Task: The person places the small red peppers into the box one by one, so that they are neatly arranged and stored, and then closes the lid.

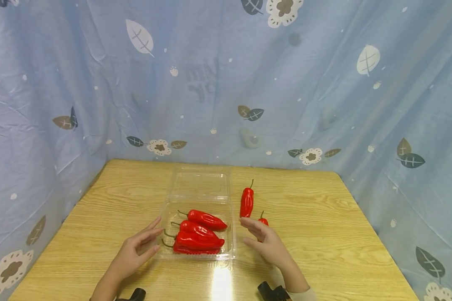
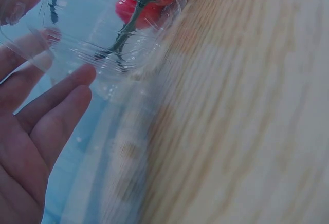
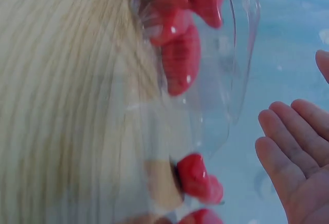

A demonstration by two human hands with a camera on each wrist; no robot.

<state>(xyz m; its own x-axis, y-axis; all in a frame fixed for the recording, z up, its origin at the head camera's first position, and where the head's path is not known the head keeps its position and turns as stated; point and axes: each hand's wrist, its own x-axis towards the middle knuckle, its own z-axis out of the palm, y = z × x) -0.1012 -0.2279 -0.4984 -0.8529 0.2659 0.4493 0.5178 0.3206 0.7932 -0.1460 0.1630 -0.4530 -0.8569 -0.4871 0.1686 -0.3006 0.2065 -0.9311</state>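
A clear plastic clamshell box [image 1: 229,250] lies on the table with its lid [image 1: 201,184] folded back, away from the person. Several red peppers [image 1: 199,240] with green stems lie inside, side by side. At the box's left edge is the left hand [image 1: 133,251], fingers relaxed and holding nothing; in the left wrist view its fingertips [image 2: 85,75] are close to the clear wall. The right hand [image 1: 265,244] hovers just right of the box, palm toward it, fingers extended. Outside the box, one red pepper [image 1: 247,202] lies at the right; another pepper [image 1: 263,221] is partly hidden behind the right hand.
The wooden table [image 1: 316,234] carries the box and peppers. A blue curtain [image 1: 218,83] with leaf and flower prints hangs behind and along both sides. Dark wrist camera mounts [image 1: 273,292] show at the bottom edge.
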